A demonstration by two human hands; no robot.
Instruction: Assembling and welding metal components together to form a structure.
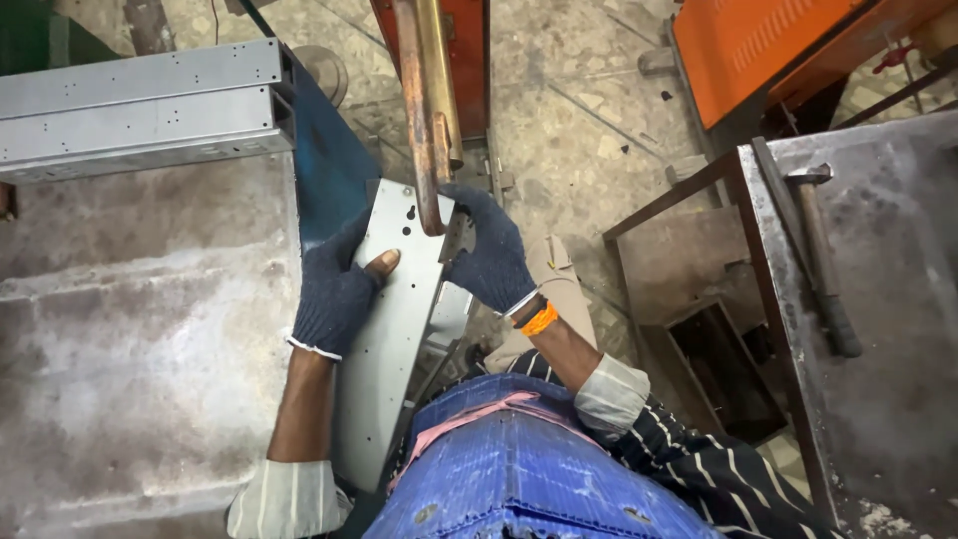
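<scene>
- While the grey metal panel (384, 339) runs long-axis from lower centre of the frame up to the centre, its top end sits right under the rusty bent arm (427, 120) coming down from the top edge.
- Stack of grey channel sections (140, 105) lies upper left on the tabletop (120, 329), well apart from both hands.
- Left hand (334, 289), gloved, is clamped on the panel's left edge, mid-length, thumb tip bare on the face.
- Right hand (489, 255), gloved, is closed on the panel's upper right edge, just beside the arm's tip; it's the nearer hand.
- Hammer (823, 265) lies far right, untouched.
</scene>
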